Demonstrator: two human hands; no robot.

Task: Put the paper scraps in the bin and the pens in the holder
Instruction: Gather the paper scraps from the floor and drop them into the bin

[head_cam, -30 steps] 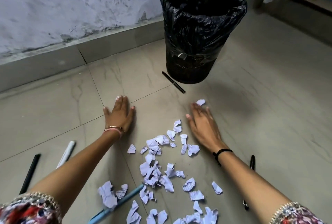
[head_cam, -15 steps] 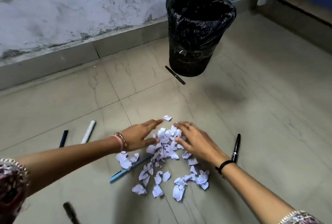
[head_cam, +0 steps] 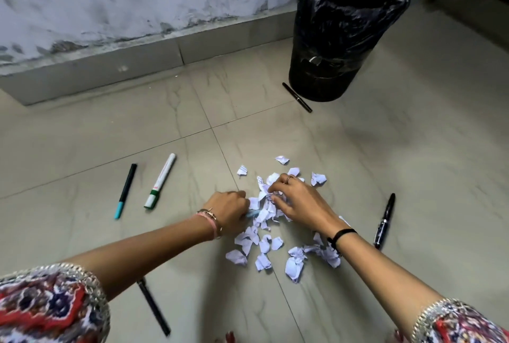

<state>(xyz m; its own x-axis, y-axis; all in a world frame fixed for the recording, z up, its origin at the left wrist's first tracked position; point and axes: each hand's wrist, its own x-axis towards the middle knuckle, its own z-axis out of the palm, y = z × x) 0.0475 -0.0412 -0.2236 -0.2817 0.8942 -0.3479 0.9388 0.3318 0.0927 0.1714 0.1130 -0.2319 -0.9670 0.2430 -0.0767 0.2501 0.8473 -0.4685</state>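
White paper scraps lie in a loose heap on the tiled floor. My left hand and my right hand press in on the heap's far part, fingers curled around crumpled scraps. A light blue pen peeks out under my left hand. The bin, lined with a black bag, stands far right by the wall. Pens lie scattered: a black one by the bin, a black-and-teal one, a white marker with a green cap, a black one to the right, another black one near my left arm. No holder is in view.
A grey skirting and a stained white wall run along the far side. The tiled floor stretches to the right of the bin. A step or ledge shows at the top right corner.
Both hands have drawn the scattered scraps together from the sides into a tighter heap, and their fingers have curled onto the scraps. The view has tilted and shifted.
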